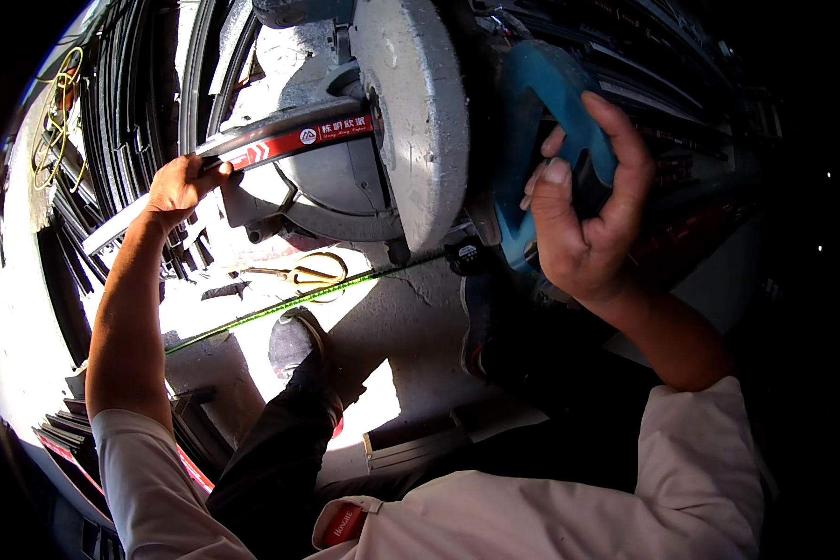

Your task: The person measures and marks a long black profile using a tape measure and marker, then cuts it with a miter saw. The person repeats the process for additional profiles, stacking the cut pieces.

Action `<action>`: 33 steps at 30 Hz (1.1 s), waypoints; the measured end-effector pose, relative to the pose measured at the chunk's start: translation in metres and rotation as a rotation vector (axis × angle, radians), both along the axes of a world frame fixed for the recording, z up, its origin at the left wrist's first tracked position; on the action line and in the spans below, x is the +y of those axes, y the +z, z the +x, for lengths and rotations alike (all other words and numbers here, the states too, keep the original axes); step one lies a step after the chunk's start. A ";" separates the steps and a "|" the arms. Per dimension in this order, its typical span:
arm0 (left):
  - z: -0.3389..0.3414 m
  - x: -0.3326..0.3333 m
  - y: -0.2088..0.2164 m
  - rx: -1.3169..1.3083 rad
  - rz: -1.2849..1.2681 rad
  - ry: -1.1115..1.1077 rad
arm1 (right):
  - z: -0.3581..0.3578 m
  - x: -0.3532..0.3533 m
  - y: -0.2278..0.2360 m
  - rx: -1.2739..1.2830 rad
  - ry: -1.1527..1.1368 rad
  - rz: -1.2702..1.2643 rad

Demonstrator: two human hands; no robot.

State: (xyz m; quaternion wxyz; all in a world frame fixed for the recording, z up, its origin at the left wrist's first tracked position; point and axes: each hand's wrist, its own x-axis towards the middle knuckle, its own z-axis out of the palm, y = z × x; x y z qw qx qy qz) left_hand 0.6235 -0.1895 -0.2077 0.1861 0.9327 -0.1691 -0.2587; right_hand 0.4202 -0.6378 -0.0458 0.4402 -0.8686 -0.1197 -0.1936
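Left of the saw (420, 131), the left grip (177, 189) is closed on a pale strip with a red label (294, 140), one end meeting the saw and the other jutting out beyond the hand; on the saw's right, the right grip (595, 205) curls around its blue handle (553, 75). Bare floor (406, 313) opens below the saw, edged by scissors (310, 276) and a green measuring tape (252, 318), while dark bars (121, 112) crowd its far left. Well below the saw, a shirt pocket (372, 505) holds a red pack (344, 525).
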 end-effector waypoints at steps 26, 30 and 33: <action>0.001 0.005 -0.005 -0.163 0.067 -0.112 | -0.018 -0.002 -0.025 -0.047 0.036 -0.039; 0.003 0.002 -0.001 -0.078 0.093 -0.110 | -0.021 -0.002 -0.031 -0.057 0.046 -0.060; 0.000 -0.002 0.002 -0.015 0.088 -0.042 | -0.021 -0.003 -0.032 -0.054 0.069 -0.107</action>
